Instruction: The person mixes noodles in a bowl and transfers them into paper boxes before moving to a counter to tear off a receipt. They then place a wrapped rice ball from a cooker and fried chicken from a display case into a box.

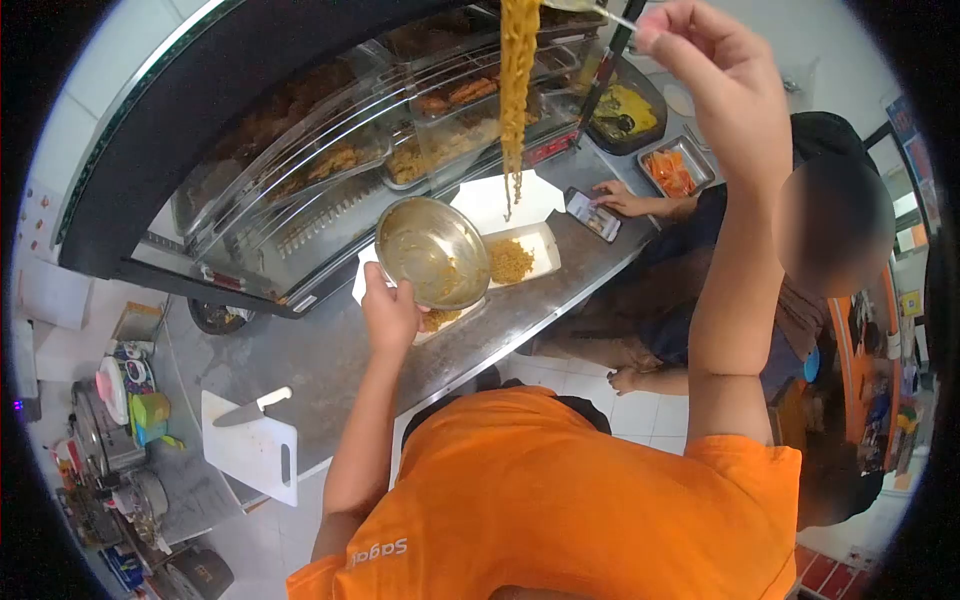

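Observation:
My left hand grips the rim of a steel mixing bowl, tilted and smeared with sauce and bits of noodle. High at the top, my right hand is closed on the thin handle of a metal fork or spoon; its head is partly cut off by the frame. A long bunch of yellow-brown noodles hangs from it. Below the strands stands an open white paper box with noodles inside. Another white box, also holding noodles, is partly hidden by the bowl and my left hand.
A glass display case with fried food lines the counter's back. A white cutting board bears a knife. At right, another person's hand touches a phone, near a tray of orange slices and a dark yellow-filled tray.

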### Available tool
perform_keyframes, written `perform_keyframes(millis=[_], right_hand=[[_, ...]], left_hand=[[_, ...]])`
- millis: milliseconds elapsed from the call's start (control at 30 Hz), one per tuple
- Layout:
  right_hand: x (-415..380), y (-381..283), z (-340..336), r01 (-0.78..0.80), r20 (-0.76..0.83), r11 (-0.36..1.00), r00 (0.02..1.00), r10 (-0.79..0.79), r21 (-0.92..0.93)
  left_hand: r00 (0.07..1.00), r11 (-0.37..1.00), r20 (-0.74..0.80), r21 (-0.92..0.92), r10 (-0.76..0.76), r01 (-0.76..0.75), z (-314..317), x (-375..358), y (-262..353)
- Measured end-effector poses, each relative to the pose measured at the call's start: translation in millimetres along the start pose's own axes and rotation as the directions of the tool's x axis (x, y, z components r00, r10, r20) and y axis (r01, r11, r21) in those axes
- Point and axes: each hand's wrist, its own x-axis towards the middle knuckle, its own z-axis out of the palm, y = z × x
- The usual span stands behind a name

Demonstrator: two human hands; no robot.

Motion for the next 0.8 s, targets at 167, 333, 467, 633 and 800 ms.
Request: perform_keyframes(millis=[167,333,467,633,800], right_hand=[[13,-65,20,-0.034,0.06,0.993,0.998,0.027,0.111],[0,-29,57,0.093,0.191,0.985,0.974,-0.119,0.143],[-40,-11,100,0.041,0.299,0.999,0.953,-0.044,0.017],[-82,14,139,-0.169,0.435,0.984,0.884,0.173,-0.047],[-82,10,141,-0.238,0.434,0.968,0.866,0.247,-0.076]], left_hand=[[0.997,0.999,-0.077,-0.024,-0.022,0.02,-41,-14,-3],[0.983,0.997,-0.164,0.0,-0.08,0.082,-107,-50,-27],[0.974,0.991,-0.192,0.033,-0.123,0.132,-146,-73,-46],[0.962,0.978,-0.182,-0.09,-0.203,0.189,-170,-88,-66],[0.967,0.977,-0.151,-0.079,-0.207,0.197,-167,-87,-58]])
